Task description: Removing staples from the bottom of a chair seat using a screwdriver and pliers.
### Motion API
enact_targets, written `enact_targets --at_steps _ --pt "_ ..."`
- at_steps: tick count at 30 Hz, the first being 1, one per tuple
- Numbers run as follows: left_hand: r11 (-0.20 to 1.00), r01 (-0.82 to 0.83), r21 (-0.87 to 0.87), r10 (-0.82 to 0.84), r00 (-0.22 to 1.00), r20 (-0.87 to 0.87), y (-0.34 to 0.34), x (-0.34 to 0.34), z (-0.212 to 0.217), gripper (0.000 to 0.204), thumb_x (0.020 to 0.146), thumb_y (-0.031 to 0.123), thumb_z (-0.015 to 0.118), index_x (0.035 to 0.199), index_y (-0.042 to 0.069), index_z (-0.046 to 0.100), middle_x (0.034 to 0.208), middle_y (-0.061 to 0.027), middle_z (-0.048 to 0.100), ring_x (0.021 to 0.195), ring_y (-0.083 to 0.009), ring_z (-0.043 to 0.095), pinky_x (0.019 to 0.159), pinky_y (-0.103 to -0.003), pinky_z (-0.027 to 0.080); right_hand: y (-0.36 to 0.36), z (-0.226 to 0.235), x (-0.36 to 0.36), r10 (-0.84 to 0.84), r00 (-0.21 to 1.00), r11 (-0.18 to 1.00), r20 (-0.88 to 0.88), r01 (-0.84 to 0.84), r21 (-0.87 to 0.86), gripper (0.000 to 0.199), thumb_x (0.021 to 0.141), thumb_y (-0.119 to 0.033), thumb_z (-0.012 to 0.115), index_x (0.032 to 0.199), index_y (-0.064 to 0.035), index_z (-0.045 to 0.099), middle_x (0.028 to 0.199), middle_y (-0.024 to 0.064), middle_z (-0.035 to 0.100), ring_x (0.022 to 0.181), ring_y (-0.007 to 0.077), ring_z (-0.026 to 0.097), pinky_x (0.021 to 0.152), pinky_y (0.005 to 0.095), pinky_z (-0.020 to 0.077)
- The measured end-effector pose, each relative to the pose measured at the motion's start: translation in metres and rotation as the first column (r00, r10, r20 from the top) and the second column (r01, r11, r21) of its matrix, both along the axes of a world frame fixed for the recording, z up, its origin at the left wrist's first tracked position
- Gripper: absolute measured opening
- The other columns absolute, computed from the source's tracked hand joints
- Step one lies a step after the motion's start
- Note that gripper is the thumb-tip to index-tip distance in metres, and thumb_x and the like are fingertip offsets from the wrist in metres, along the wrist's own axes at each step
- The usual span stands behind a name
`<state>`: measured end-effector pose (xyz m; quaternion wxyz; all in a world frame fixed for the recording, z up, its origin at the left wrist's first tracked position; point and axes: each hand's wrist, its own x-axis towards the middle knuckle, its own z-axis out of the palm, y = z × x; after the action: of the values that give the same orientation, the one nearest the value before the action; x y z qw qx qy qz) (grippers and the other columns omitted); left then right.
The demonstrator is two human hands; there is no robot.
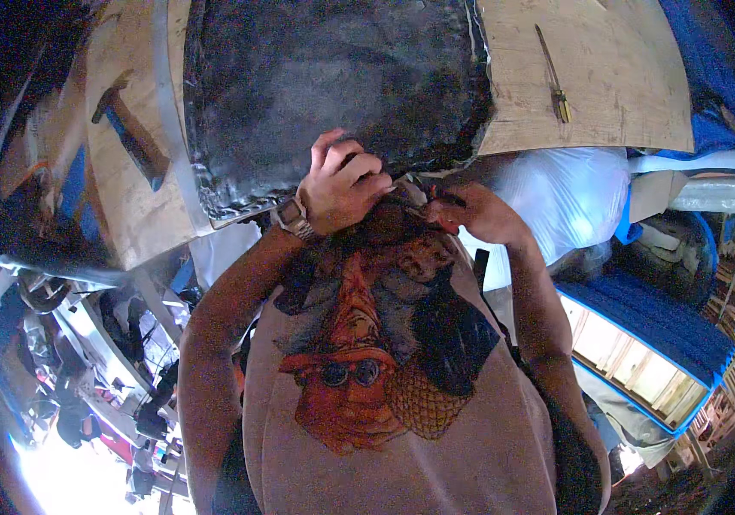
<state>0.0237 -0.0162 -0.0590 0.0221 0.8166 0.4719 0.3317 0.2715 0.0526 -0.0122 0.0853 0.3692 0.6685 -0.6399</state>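
A black, leather-like covered panel (333,77) lies in front of me, with a ragged, folded edge. My left hand (342,184), with a metal watch (295,220) at its wrist, is closed at the panel's near edge, its fingers curled over the black material. Beside it, on the right, my right hand (479,213) grips a red-handled tool (446,221). Its metal end points toward the left hand at the panel's edge. The tool looks like pliers or cutters, but its jaws are partly hidden and dark.
The panel rests on a wooden board (513,120). A hammer (131,137) lies on the left, a screwdriver (555,77) on the right. Translucent plastic wrapping (569,197) bulges below the board's right edge. Farther right stands a blue-edged wooden frame (634,352).
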Motion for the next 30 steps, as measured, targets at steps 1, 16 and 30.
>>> enact_targets --at_steps 1,16,30 --pt "0.999 0.040 0.031 -0.041 0.999 0.019 0.000 -0.001 0.000 0.020 0.063 0.021 0.072 0.081 0.019 0.065 0.093 0.0028 0.053 0.099 -0.0212 0.047 0.095 -0.052 0.035 0.004 0.004 -0.001 0.059 0.998 0.998 0.013 -0.059 0.005 0.036 0.089 -0.036 0.055 0.104 -0.0046 0.062 0.079 0.0126 0.066 0.075 0.0202 0.063 0.069 0.0355 0.0482" --pt "0.991 0.077 -0.107 -0.084 0.995 -0.062 -0.003 -0.013 0.010 0.023 0.067 0.027 0.068 0.090 0.024 0.069 0.094 0.0020 0.052 0.099 -0.0219 0.048 0.099 -0.049 0.033 0.033 0.043 -0.022 0.294 0.940 0.929 0.174 -0.324 0.181 0.040 0.088 -0.037 0.055 0.076 0.0005 0.062 0.058 0.0101 0.058 0.053 0.0183 0.056 0.053 0.0349 0.0440" --pt "0.987 0.141 -0.075 -0.149 0.981 -0.122 -0.007 -0.019 0.006 0.036 0.068 0.032 0.063 0.104 0.028 0.067 0.095 0.0009 0.051 0.101 -0.0258 0.044 0.095 -0.047 0.035 0.059 0.057 -0.061 0.537 0.634 0.716 0.557 -0.691 0.096 0.033 0.088 -0.032 0.053 0.086 -0.0014 0.065 0.071 0.0158 0.064 0.067 0.0286 0.064 0.062 0.0415 0.0479"
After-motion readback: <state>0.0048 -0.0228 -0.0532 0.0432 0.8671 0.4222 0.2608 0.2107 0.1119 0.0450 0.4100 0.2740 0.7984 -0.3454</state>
